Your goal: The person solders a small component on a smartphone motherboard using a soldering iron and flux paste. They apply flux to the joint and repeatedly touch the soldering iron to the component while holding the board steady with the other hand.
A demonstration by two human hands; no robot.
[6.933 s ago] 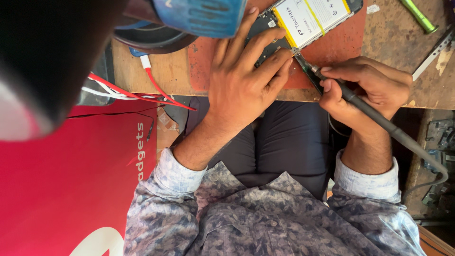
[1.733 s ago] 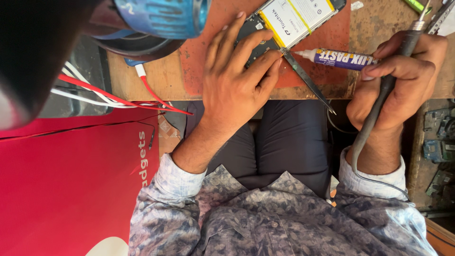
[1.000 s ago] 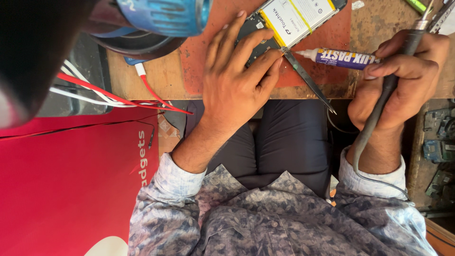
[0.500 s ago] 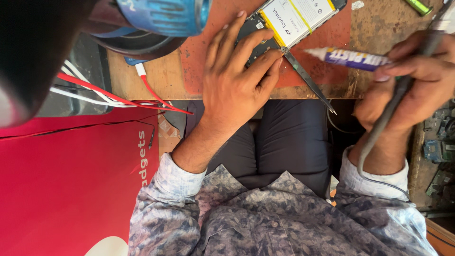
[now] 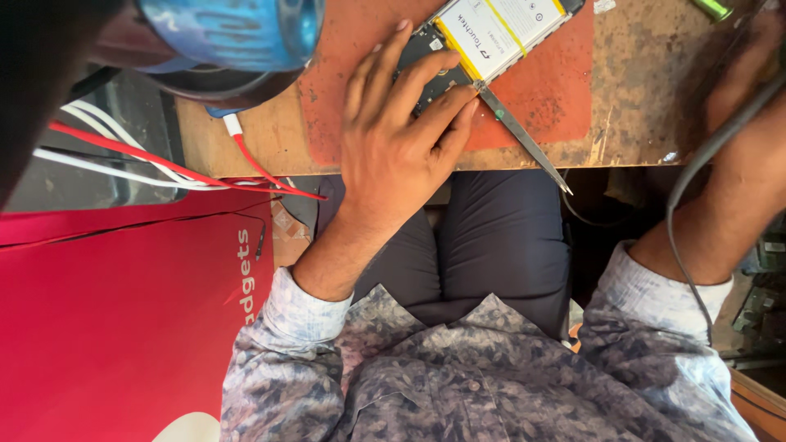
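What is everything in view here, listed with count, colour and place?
Opened phone: one, dark body with white and yellow battery, on the mat, top centre.
Mat: one, red, on the bench.
Bench: one, worn brown wood, along the top.
Tweezers: one, grey metal, from the phone out past the bench edge.
Round blue object: one, top left.
Wires: several, red and white, left of the bench.
Red panel: one, lower left.
Cable: one, grey, along the right forearm.
Left hand: flat on the phone.
Right hand: blurred, top right; what it grips is unclear.
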